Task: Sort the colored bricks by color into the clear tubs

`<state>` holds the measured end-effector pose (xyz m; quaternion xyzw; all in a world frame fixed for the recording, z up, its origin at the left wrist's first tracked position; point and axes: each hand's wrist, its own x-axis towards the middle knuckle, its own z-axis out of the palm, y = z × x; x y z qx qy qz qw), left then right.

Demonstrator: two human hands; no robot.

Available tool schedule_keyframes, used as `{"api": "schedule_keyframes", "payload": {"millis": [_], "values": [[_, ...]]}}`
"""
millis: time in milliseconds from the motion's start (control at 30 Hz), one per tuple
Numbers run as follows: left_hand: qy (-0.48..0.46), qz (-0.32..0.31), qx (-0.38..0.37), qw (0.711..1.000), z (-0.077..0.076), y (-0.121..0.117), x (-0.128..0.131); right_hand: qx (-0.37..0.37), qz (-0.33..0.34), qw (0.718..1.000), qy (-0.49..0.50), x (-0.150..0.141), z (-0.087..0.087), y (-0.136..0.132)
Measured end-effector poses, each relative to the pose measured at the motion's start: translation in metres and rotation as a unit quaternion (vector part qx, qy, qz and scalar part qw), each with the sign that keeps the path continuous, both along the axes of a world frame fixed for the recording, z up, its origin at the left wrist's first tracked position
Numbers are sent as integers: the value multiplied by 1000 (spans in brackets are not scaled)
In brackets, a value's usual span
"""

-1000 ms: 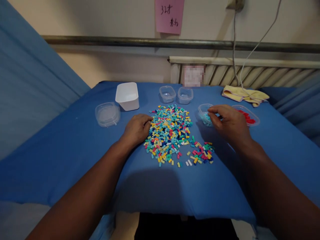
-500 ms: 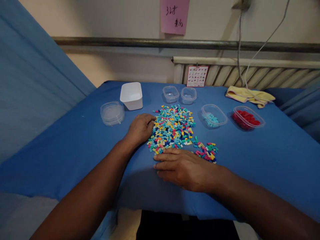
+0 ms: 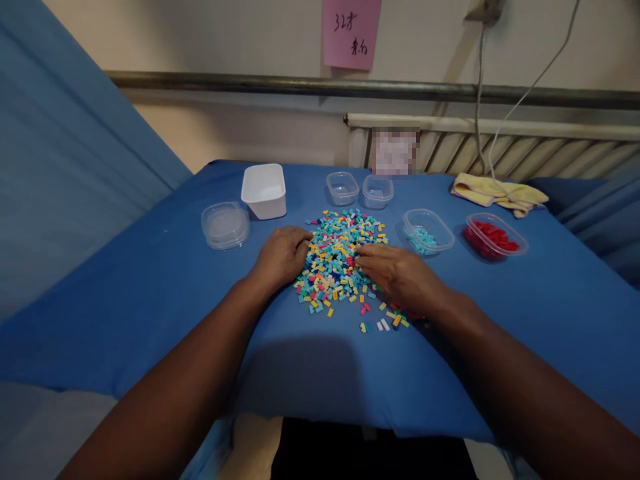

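A pale blue fabric curtain [image 3: 75, 133] hangs at the far left, beside a table spread with a smooth blue cloth cover [image 3: 150, 287]. On the cover, toward the left, lies a low stack of clear, flat, rounded plastic lids [image 3: 225, 227], and just behind it, a little to the right, stands a deep white plastic tub [image 3: 270, 208]. The left hand [image 3: 281, 257] rests nearer the person, its fingers bent and close together, touching the left edge of a broad heap of small multicoloured plastic bricks [image 3: 333, 260] (turquoise, yellow, pink, navy and white among them); whether it grips a brick I cannot tell. The heap lies in the middle of the table, with two small clear plastic containers [image 3: 343, 193] side by side behind it. At its right edge is the right hand [image 3: 400, 273], fingers stretched out and together, tips touching the bricks; its thumb is hidden, so I cannot tell whether anything is pinched. Beneath and beside that wrist a smaller scatter of mixed bricks [image 3: 397, 320] shows in part. Farther right stands a clear plastic container holding light blue bricks [image 3: 423, 240], then another holding red bricks [image 3: 493, 237], with a folded yellow cloth [image 3: 493, 189] behind them
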<state>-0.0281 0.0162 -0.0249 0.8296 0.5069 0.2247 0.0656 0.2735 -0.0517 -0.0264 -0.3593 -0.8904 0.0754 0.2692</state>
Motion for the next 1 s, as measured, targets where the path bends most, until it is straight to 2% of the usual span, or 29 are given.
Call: {"api": "schedule_keyframes", "payload": {"millis": [133, 200, 367, 533, 600, 667, 767, 900, 1000], "values": [[5, 1, -4, 1000, 1, -1, 0, -8, -80, 997, 12, 3, -1, -2], [2, 2, -2, 1000, 2, -1, 0, -24, -93, 995, 3, -1, 3, -11], [-1, 0, -3, 1000, 1, -2, -1, -129, -6, 989, -78, -22, 15, -50], [8, -1, -3, 1000, 2, -1, -1, -137, 80, 982, -107, -36, 17, -73], [9, -1, -1, 1000, 2, -1, -1, -126, 95, 981, -109, -37, 15, -73], [7, -2, 0, 1000, 2, 0, 0, -120, 81, 983, -111, -35, 14, -69], [4, 1, -2, 1000, 2, 0, 0, -115, 21, 988, -106, -24, 16, -58], [5, 1, -4, 1000, 1, 1, -1, -92, -56, 991, -73, 4, 23, -42], [3, -4, -7, 1000, 1, 0, -1, -84, -2, 995, -54, 27, 27, -36]]}}
